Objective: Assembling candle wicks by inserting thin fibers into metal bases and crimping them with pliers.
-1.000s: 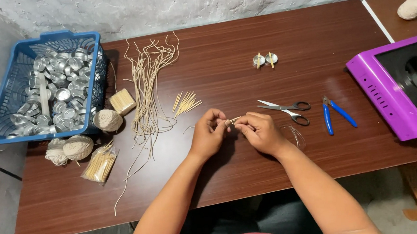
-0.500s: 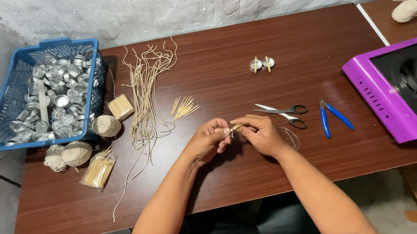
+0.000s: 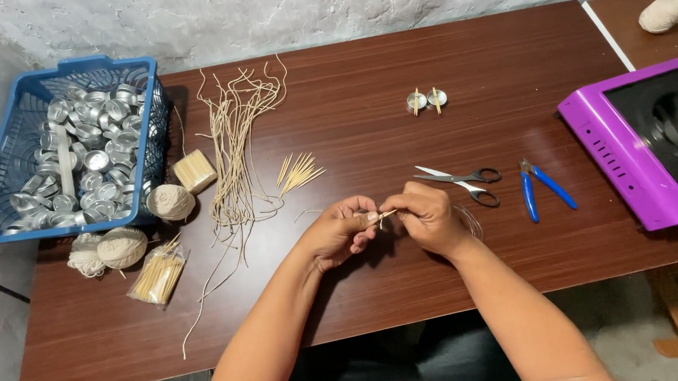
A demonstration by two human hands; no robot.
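My left hand (image 3: 340, 232) and my right hand (image 3: 424, 218) meet over the middle of the brown table (image 3: 379, 307). Together they pinch a short wooden stick (image 3: 383, 214) with a small piece of pale string at their fingertips. Whether a small metal cup sits under the fingers is hidden. A loose pile of toothpick-like sticks (image 3: 296, 172) lies just behind my left hand. Long cut strands of pale string (image 3: 234, 142) lie further left.
Scissors (image 3: 462, 183) and blue-handled pliers (image 3: 540, 187) lie right of my hands. Two small metal cups (image 3: 426, 99) with sticks stand further back. A blue basket (image 3: 6, 206) of metal cups, string balls (image 3: 169, 201), stick packs (image 3: 156, 276) sit left. A purple appliance (image 3: 602, 148) is right.
Both hands stayed together at the same spot, with only small finger movements around the stick. The camera view shifted slightly.
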